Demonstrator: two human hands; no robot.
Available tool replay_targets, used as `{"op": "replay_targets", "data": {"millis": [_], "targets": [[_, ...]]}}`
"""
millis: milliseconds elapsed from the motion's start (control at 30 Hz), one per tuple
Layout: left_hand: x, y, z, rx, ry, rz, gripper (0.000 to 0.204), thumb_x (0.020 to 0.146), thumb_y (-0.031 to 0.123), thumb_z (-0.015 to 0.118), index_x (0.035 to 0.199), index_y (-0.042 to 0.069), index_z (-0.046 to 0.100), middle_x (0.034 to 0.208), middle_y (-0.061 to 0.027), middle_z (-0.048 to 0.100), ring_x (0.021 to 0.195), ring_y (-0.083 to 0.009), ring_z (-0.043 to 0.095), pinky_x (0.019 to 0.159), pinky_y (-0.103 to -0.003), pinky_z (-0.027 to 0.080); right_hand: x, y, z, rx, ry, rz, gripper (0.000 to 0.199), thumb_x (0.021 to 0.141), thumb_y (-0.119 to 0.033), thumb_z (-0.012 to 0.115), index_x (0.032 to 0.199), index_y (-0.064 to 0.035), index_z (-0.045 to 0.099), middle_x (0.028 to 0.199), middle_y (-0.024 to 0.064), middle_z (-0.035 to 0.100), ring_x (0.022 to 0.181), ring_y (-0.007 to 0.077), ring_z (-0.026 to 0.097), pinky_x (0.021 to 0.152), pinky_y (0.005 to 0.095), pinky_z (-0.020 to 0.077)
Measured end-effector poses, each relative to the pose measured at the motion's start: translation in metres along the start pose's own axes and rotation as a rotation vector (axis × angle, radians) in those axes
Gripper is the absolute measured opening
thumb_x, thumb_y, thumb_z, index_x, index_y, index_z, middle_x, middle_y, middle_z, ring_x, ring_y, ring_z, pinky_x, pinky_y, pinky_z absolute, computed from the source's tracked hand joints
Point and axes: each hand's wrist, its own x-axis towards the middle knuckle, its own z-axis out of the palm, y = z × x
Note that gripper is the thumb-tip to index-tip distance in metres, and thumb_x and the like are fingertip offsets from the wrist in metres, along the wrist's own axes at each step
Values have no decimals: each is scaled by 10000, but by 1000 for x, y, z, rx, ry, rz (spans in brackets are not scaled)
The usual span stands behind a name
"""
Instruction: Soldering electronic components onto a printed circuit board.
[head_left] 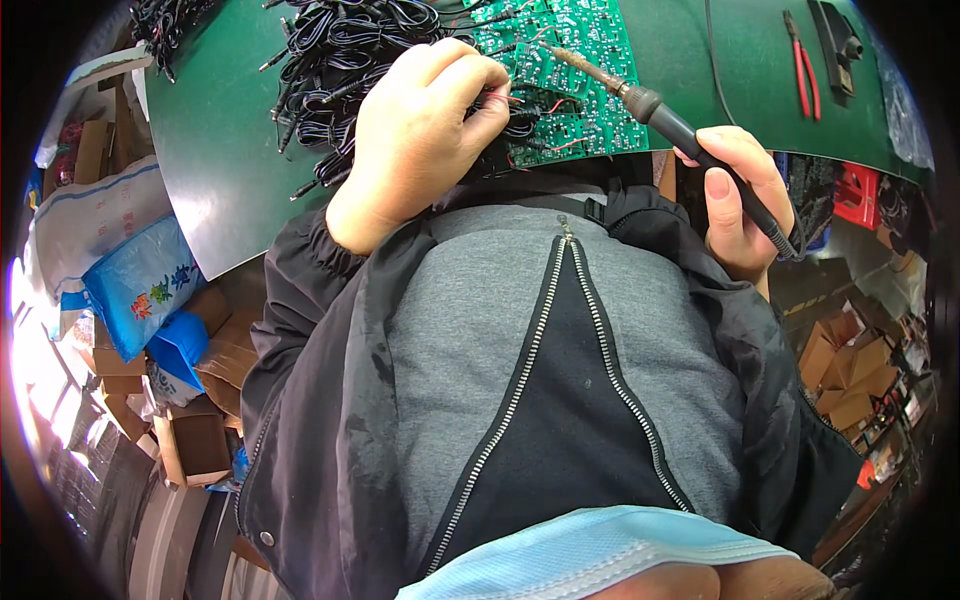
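Soldering iron (640, 100), gripped firmly in right hand (735, 195), tips over green circuit board (560, 60); left hand (420, 130) pinches red wires (545, 105) beside the board, risking a burnt finger.

Your left hand (420, 130) hemmed by black cable pile (340, 60) to its left, circuit boards (570, 70) ahead, bare green mat (215, 160) open leftward, red pliers (803, 70) well right.
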Motion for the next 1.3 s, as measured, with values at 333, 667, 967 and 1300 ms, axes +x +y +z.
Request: {"op": "replay_targets", "data": {"millis": [333, 667, 967, 1300], "targets": [[0, 0, -1, 2, -3, -2, 120, 802, 53, 740, 909, 71, 690, 875, -44, 667, 836, -236, 660, 759, -341, 537, -2, 0, 0, 12, 11, 24, 233, 966, -8, 632, 1189, 59, 647, 1047, 170, 689, 884, 206, 657, 810, 307, 523], [9, 4, -20, -37, -72, 50, 145, 824, 40, 734, 964, 53, 698, 937, -74, 685, 885, -271, 658, 803, -361, 525, -2, -2, -5, 12, 1, 55, 246, 985, -50, 621, 1201, 67, 639, 1086, 195, 675, 931, 232, 661, 871, 344, 533], [14, 3, -14, -4, -100, 32, 111, 853, 72, 734, 945, 34, 684, 915, -80, 674, 879, -277, 651, 790, -373, 518, -1, 0, -8, 32, -21, 20, 228, 944, 12, 647, 1168, 56, 657, 1052, 169, 693, 896, 225, 659, 837, 325, 525], [19, -3, -9, 57, -73, 48, 120, 831, 94, 754, 904, 48, 671, 869, -62, 671, 834, -262, 641, 767, -376, 499, 9, 4, -8, -24, -146, -67, 228, 915, -22, 682, 1135, 40, 672, 1000, 168, 705, 868, 264, 664, 798, 354, 526]]}}
